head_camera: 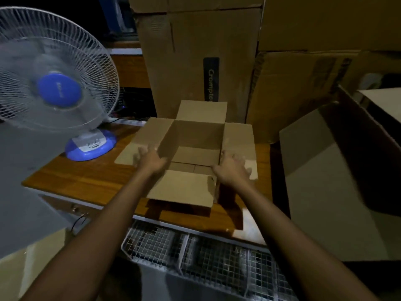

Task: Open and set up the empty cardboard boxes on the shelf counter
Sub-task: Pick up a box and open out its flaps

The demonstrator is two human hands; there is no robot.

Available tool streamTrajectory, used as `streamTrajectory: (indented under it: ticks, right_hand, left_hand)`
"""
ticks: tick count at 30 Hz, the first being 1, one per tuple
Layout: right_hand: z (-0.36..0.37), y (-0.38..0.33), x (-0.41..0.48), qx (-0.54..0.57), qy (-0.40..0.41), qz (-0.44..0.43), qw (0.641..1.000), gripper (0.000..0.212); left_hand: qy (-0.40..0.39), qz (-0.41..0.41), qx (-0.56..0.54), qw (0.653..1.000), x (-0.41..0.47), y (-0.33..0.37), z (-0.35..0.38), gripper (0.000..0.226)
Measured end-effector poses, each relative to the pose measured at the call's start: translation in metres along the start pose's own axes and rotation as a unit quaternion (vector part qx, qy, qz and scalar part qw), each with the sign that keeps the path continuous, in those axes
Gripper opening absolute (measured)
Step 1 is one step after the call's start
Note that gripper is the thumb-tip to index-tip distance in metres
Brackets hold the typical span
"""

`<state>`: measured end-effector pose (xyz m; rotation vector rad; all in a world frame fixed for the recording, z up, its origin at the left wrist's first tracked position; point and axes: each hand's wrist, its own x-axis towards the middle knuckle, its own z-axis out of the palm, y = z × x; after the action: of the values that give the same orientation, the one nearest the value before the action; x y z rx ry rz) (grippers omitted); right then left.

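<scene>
A small brown cardboard box stands upright on the wooden counter with all its top flaps folded outward and its inside empty. My left hand rests on the box's left flap at the near left corner, fingers spread. At the near right corner my right hand presses the right flap, fingers also spread. Both hands are blurred. The near flap hangs toward me between my forearms.
A white and blue table fan stands at the counter's left end. Tall cardboard boxes stack behind the small box. A large pale open box leans at the right. A wire mesh rack sits below the counter edge.
</scene>
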<state>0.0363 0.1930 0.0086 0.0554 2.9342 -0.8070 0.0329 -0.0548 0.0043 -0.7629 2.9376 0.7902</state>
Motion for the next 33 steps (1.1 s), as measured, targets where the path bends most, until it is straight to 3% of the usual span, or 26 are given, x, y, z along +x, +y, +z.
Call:
streamTrajectory:
  ticks: [2,4,6,9,11,14,16,20,22,24,27,33]
  right_hand:
    - [0.019,0.001,0.004,-0.005,-0.037,0.030,0.999,0.080]
    - [0.038,0.005,0.005,0.024,-0.057,0.056,0.996,0.081]
    - [0.051,0.005,0.005,0.123,-0.054,0.092,0.987,0.077]
    - [0.063,-0.003,0.008,0.229,-0.029,0.154,0.961,0.075]
    - [0.066,-0.006,0.009,0.231,-0.016,0.204,0.951,0.075]
    - [0.068,-0.014,0.001,0.260,0.024,0.304,0.916,0.091]
    - [0.071,-0.019,-0.010,0.315,0.063,0.363,0.875,0.104]
    - [0.089,-0.020,-0.029,0.469,0.102,0.363,0.799,0.082]
    - [0.095,-0.022,-0.044,0.524,0.102,0.330,0.779,0.056]
    - [0.098,-0.023,-0.059,0.517,0.115,0.295,0.795,0.031]
    - [0.096,-0.020,-0.081,0.420,0.156,0.260,0.855,0.033]
    - [0.037,-0.021,-0.131,0.393,0.228,0.155,0.877,0.039]
  left_hand:
    - [-0.021,-0.028,-0.031,0.999,0.018,-0.014,0.015,0.094]
    - [0.006,-0.031,-0.028,0.999,0.030,-0.019,0.025,0.079]
    - [0.027,-0.029,-0.047,0.998,0.032,-0.019,0.026,0.062]
    - [0.061,-0.080,-0.178,0.979,0.029,-0.026,0.025,0.054]
    - [0.059,-0.137,-0.285,0.947,0.045,-0.042,0.041,0.061]
    - [0.039,-0.224,-0.438,0.870,0.159,-0.118,0.132,0.126]
    - [0.013,-0.263,-0.516,0.815,0.165,-0.121,0.136,0.147]
    - [-0.017,-0.236,-0.600,0.764,0.043,-0.070,0.044,0.127]
    - [-0.037,-0.225,-0.612,0.757,0.028,-0.073,0.039,0.111]
    - [-0.018,-0.202,-0.605,0.770,0.007,-0.078,0.033,0.089]
    - [0.008,-0.165,-0.589,0.791,-0.029,-0.081,0.020,0.076]
    - [0.018,-0.061,-0.609,0.791,-0.085,-0.063,-0.019,0.088]
